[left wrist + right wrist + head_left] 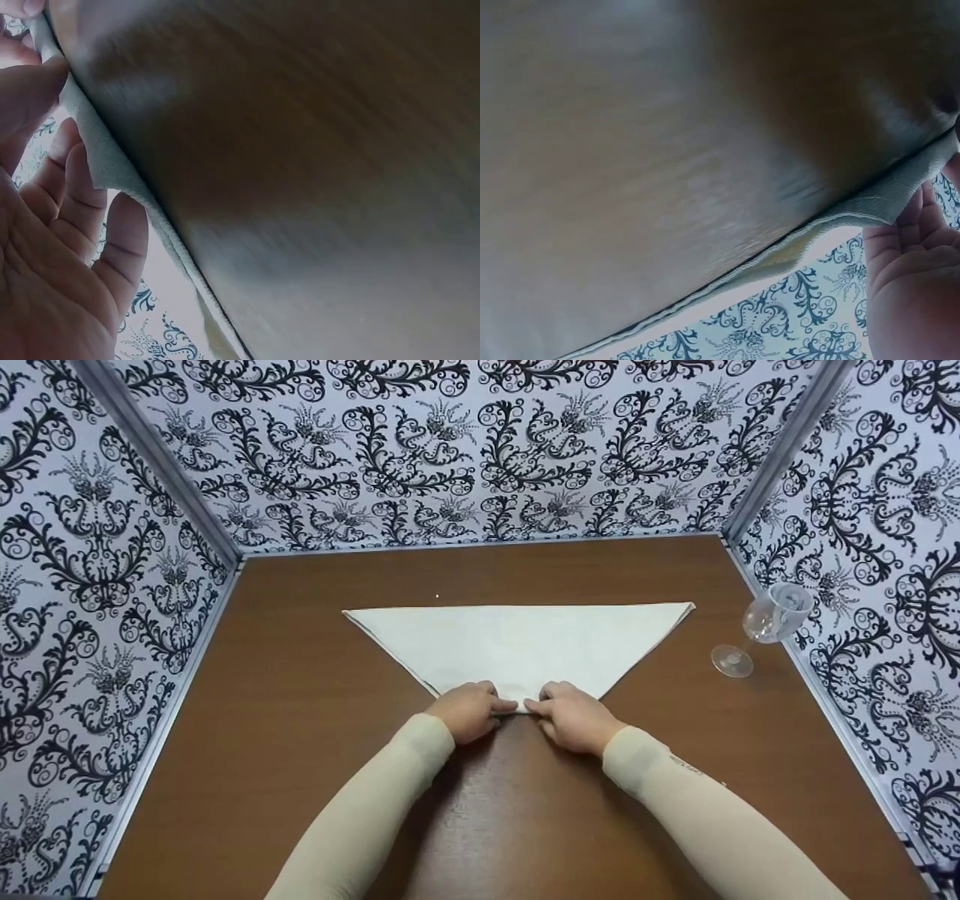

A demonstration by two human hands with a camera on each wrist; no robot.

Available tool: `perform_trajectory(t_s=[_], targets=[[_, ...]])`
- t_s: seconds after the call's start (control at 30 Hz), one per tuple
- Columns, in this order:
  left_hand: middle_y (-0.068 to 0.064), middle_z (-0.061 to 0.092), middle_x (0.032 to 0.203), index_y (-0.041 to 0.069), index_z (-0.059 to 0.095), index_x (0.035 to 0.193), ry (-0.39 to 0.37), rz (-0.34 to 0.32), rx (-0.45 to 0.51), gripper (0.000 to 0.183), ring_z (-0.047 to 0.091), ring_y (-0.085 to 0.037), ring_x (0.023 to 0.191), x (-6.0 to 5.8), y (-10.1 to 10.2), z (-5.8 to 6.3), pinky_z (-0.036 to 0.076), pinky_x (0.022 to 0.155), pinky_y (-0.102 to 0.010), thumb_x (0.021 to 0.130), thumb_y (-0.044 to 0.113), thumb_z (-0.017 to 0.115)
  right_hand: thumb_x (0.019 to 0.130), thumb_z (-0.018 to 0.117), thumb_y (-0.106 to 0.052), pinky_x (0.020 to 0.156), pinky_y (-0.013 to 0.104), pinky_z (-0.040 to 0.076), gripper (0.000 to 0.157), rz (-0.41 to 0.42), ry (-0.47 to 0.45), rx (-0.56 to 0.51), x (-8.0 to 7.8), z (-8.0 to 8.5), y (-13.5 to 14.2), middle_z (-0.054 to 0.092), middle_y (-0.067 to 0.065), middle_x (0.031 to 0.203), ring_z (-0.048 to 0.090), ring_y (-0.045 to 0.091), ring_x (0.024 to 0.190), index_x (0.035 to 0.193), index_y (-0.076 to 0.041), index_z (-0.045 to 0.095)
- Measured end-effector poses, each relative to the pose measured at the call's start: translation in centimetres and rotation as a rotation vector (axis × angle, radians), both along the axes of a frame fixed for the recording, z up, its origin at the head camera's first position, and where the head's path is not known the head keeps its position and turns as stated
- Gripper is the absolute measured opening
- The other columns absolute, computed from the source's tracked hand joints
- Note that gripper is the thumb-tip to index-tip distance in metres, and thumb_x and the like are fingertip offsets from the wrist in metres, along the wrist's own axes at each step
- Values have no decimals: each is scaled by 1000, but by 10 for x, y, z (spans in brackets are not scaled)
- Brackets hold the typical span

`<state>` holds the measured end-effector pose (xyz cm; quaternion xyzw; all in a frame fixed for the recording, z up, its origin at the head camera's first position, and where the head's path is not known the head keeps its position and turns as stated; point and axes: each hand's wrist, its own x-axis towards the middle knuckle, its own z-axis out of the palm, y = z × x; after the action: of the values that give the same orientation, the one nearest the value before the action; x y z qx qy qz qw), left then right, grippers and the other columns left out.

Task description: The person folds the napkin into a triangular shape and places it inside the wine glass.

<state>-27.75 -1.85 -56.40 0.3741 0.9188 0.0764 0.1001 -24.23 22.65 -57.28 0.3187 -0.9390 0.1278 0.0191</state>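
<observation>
A white cloth napkin [517, 641] lies folded on the table, its long straight edge at the back and its sides narrowing toward me. At the short near edge my left hand [466, 711] and right hand [574, 716] pinch the fold, index fingertips almost meeting over its middle. In the left wrist view, the thumb and curled fingers of the left hand [60, 247] are at the rolled edge of the napkin [112, 157]. The right wrist view has the right hand [915, 292] at the lifted edge, with layers of cloth [877, 202] parting slightly beside it.
An upright stemmed wine glass [772, 615] stands on the right side of the brown wooden table [300, 675], near the right wall. Patterned black-and-white panels [480, 457] enclose the table at the back and both sides. A tiny white speck lies behind the napkin.
</observation>
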Motion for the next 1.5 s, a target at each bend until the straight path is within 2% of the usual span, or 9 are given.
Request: perform_trajectory(t_s=[0.2,0.4,0.63,0.93,1.07,1.2,1.33,1.5], targets=[[-6,68,115,36,64,145,-14,29,-1,45,66,-24,96,0,2,1,57,91,-41,102,27,70,103,69,-23,73,35,46,27,-26,-49,-15,-2,1,-3,59,3,94,50,17,81,127,-16,78],[-6,71,114,34,68,141,-8,69,24,42,69,-24,95,2,5,4,58,90,-41,100,24,73,101,72,-23,73,36,47,24,-36,-71,-46,-4,1,-5,59,2,92,50,17,80,122,-15,80],[-3,73,109,33,74,133,-30,126,64,36,71,-22,92,0,9,0,59,87,-40,99,24,74,98,76,-25,73,34,46,21,-49,-101,-64,-8,1,-5,58,0,92,49,14,80,117,-16,81],[-1,75,102,27,81,122,-36,155,85,26,72,-20,89,-1,13,4,59,85,-39,97,25,77,98,75,-17,72,33,45,20,-110,-199,-80,-14,6,-6,61,-1,91,49,14,78,116,-17,82],[0,76,105,27,81,122,-46,176,85,28,73,-21,94,-1,16,5,60,88,-39,95,29,80,100,73,-16,70,31,45,20,-122,-198,-62,-16,7,-6,62,-1,89,49,13,75,117,-18,83],[1,76,105,28,82,119,-22,169,57,27,73,-20,96,-2,21,4,60,89,-38,92,34,83,101,71,-18,69,32,48,20,-102,-149,-39,-17,7,-7,64,1,88,53,13,73,116,-18,83],[0,73,100,24,84,109,31,143,42,21,71,-21,93,-3,26,3,60,86,-38,91,35,83,101,70,-16,71,36,52,20,-88,-113,-39,-16,8,-7,67,3,89,59,17,75,117,-17,83],[-3,73,96,18,82,101,110,157,48,13,72,-23,90,-3,30,1,60,84,-40,99,29,74,101,69,-14,83,42,59,19,-90,-104,-53,-18,9,-10,74,7,96,71,25,90,115,-12,83]])
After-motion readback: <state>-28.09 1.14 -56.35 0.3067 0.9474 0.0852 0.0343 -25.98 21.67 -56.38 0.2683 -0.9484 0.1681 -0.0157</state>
